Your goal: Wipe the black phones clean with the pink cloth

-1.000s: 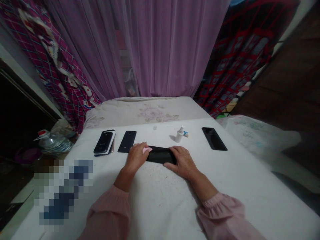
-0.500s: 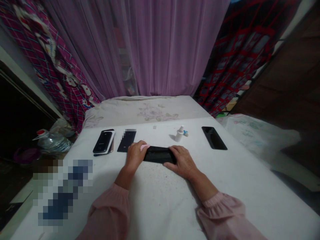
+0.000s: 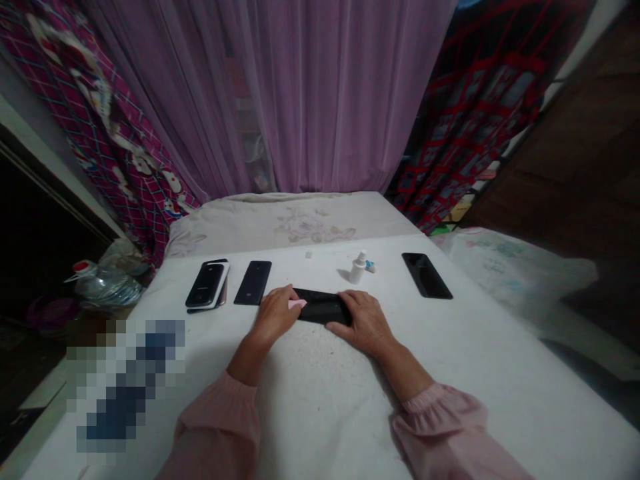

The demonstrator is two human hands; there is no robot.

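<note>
"Holding something, that left hand (image 3: 274, 315)?"
"Half curled, its fingertips at a small pink piece (image 3: 297, 304) against the end of a black smartphone (image 3: 320, 307); whether it's pinched, I can't tell."
"And the right hand (image 3: 363, 325)?"
"Cupped over the phone's other end, fingers pressed down on it."
"Where's that phone?"
"Flat on the white sheet (image 3: 320, 393), nearer its far edge. Left of it lie a black phone (image 3: 253, 282) and a stack of phones (image 3: 206, 285); beyond are a white spray bottle (image 3: 357, 269) and another black phone (image 3: 427, 275)."
</note>
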